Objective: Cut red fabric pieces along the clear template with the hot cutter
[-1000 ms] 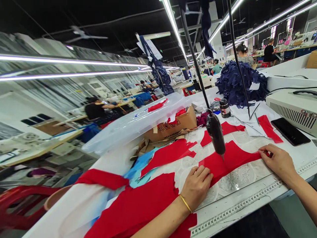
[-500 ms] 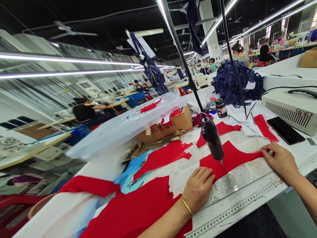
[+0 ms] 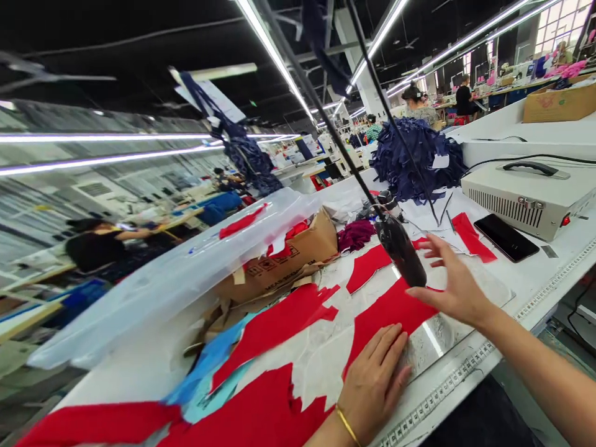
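Note:
My left hand point(image 3: 372, 379) lies with its fingers stretched out on the lower edge of a red fabric piece point(image 3: 379, 313), which rests on a clear sheet. A black cylindrical hand tool point(image 3: 401, 251) hangs from a rod above this piece; its tip is hidden. Just right of the tool, my right hand point(image 3: 459, 288) is raised with fingers and thumb spread, holding nothing. I cannot tell whether the thumb touches the tool. More red fabric pieces lie about: one point(image 3: 274, 332) to the left, a large one point(image 3: 251, 413) near me, and one point(image 3: 370, 267) behind.
A measuring tape point(image 3: 465, 369) runs along the front edge of the table. At the right are a phone point(image 3: 506, 237) and a vented metal box point(image 3: 516, 192). Behind stand a dark blue fabric pile point(image 3: 410, 158) and a cardboard box point(image 3: 288, 257). Clear plastic point(image 3: 153, 273) covers the left side.
My right hand has let go of the fabric's right end and moved left and up to the tool, opening. My left hand stays on the fabric. The view has turned right.

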The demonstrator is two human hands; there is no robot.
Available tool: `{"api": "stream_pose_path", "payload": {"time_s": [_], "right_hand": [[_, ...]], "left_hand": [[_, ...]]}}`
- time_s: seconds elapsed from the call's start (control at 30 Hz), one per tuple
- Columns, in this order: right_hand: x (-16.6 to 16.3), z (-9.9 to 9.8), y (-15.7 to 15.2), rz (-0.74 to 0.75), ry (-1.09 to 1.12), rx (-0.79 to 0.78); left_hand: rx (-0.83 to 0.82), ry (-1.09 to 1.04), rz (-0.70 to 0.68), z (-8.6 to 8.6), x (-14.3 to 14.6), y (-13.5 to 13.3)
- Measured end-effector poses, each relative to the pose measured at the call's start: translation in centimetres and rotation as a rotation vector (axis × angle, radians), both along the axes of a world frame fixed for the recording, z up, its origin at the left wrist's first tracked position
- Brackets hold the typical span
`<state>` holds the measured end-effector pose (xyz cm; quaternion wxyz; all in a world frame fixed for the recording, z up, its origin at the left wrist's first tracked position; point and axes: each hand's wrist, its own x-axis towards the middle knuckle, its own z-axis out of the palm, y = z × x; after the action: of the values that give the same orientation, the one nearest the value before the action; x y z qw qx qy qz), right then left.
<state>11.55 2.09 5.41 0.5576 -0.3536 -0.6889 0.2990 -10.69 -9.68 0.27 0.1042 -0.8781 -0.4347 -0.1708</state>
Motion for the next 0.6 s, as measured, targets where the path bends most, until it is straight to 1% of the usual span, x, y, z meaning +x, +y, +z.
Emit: {"api": "stream_pose_path", "payload": {"time_s": [0.1,0.2,0.27,0.33,0.47,0.6], "right_hand": [[-4.0,0.8,0.4,0.031,0.042,0.007],[-5.5,1.3,1.0,0.035,0.047,-0.036],[-4.9,1.6,1.2,0.012,0.038,-0.011],[-3.4,2.1,1.4,-0.025,0.024,0.042],[0.3,3.4,2.1,-0.074,-0.023,0.074],[2.8,4.0,2.8,-0.163,-0.043,0.064]], "left_hand": [[-0.110,0.015,-0.022,-0.6,1.9,-0.2],[-0.251,0.019,-0.054,-1.1,4.2,0.0],[-0.329,0.022,-0.063,-1.2,5.9,0.5],[-0.374,0.027,-0.066,-1.2,7.7,1.3],[-0.367,0.011,-0.070,-1.0,10.7,3.2],[-0.341,0.011,-0.051,-0.8,12.3,4.7]]}}
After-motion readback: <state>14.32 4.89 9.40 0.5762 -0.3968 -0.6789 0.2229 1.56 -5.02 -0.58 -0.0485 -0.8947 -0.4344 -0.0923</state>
